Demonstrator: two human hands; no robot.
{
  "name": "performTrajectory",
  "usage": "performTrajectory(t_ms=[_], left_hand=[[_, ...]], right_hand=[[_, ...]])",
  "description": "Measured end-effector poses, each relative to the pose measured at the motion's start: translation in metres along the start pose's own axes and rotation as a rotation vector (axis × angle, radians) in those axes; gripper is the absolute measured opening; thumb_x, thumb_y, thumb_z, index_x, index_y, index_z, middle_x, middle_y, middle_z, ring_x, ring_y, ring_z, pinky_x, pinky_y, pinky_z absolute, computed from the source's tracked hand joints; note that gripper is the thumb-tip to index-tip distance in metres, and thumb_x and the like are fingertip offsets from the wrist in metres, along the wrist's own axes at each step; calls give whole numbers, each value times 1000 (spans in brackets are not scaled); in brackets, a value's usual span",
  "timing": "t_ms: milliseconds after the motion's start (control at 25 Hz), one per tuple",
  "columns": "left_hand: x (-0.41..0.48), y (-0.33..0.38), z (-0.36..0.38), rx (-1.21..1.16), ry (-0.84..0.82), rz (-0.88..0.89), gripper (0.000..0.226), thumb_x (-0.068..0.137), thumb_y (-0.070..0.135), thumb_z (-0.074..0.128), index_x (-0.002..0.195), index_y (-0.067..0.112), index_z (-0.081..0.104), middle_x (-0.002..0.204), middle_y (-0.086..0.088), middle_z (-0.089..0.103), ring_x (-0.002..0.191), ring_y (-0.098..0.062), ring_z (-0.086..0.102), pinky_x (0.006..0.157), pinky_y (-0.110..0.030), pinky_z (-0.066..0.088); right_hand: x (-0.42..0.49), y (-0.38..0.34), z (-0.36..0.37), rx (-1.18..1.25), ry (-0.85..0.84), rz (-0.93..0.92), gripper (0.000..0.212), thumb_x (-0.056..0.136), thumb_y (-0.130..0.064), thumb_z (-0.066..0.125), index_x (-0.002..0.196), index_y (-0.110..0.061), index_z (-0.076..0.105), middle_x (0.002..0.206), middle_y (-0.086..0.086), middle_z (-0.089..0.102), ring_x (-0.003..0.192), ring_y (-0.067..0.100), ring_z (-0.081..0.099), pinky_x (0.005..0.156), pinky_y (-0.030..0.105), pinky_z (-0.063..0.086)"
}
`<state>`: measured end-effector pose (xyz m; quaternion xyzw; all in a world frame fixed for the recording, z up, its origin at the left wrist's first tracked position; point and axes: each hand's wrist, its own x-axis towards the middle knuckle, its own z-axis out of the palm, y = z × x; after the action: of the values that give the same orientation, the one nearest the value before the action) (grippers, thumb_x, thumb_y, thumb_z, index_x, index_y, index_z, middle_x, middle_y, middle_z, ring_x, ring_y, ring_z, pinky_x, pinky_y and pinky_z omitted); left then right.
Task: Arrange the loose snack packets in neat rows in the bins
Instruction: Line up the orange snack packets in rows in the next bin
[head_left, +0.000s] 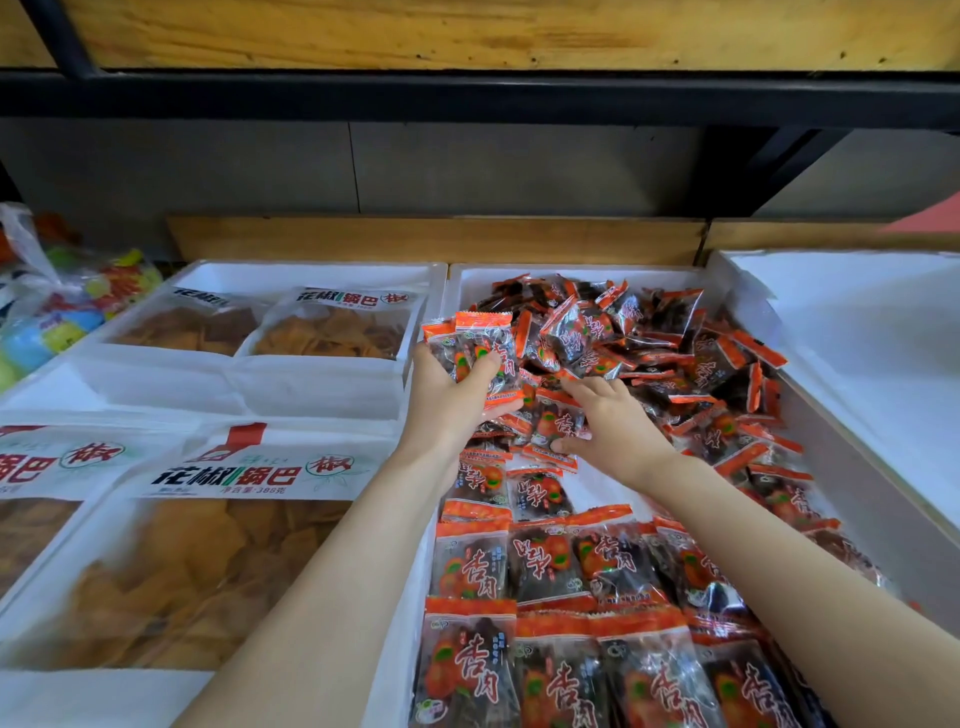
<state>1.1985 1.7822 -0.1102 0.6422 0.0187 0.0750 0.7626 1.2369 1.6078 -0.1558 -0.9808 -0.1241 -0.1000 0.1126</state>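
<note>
A white foam bin (574, 271) holds small packets with orange edges and dark fruit inside. At its near end the packets lie in neat rows (582, 613). Further back they sit in a loose heap (670, 353). My left hand (449, 395) grips a small stack of packets (480, 348) upright above the bin's left wall. My right hand (610, 421) reaches into the heap, fingers spread, with its thumb and fingers on a packet (553, 423). Whether it grips that packet is unclear.
To the left, a white foam bin (311, 273) holds large clear bags of orange crisps (332, 327), with more bags (208, 545) nearer me. An empty white foam box (852, 332) stands at the right. A dark shelf beam (467, 98) runs overhead. Coloured sweets in a plastic bag (62, 306) sit far left.
</note>
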Motion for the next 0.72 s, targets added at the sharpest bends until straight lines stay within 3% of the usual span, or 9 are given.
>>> performTrajectory(t_ms=[120,320,480,600,680,720], left_hand=[[1,-4,0,28,-39,-9,71,95,18,60,152,16,17,152,-3,36,63,2,70,105,-51,44],[2,-9,-1,42,-45,-15,70,94,22,62,151,15,20,154,-6,34,67,-2,71,105,-51,44],[-3,-9,5,38,-34,0,69,96,18,60,152,18,19,154,-3,30,56,10,64,103,-51,46],[-4,-9,5,35,-29,-8,67,97,17,59,151,18,20,151,-2,34,56,8,65,103,-51,46],[-4,-8,4,34,-26,-13,64,97,16,58,150,18,23,148,-3,38,57,5,67,101,-49,49],[-5,-7,5,39,-24,-14,63,97,16,58,149,18,24,148,-3,38,57,5,67,99,-48,50]], right_hand=[[3,-2,-1,-76,-14,1,72,86,-43,63,144,-12,33,147,4,31,133,25,24,111,35,24],[-1,-2,-3,78,83,42,70,75,-39,76,131,-12,43,128,5,47,120,23,37,100,32,34],[-7,-3,-11,266,76,60,43,86,-32,67,120,-15,47,98,7,64,77,17,56,62,28,42],[-4,6,-28,451,130,100,15,95,-30,54,100,-18,46,81,7,62,68,21,58,56,30,44],[-4,13,-34,431,69,132,23,97,-31,48,81,-14,48,70,6,58,69,27,58,58,32,43],[-6,16,-34,376,-40,132,30,98,-31,46,73,-13,47,66,4,54,66,25,57,57,30,41]])
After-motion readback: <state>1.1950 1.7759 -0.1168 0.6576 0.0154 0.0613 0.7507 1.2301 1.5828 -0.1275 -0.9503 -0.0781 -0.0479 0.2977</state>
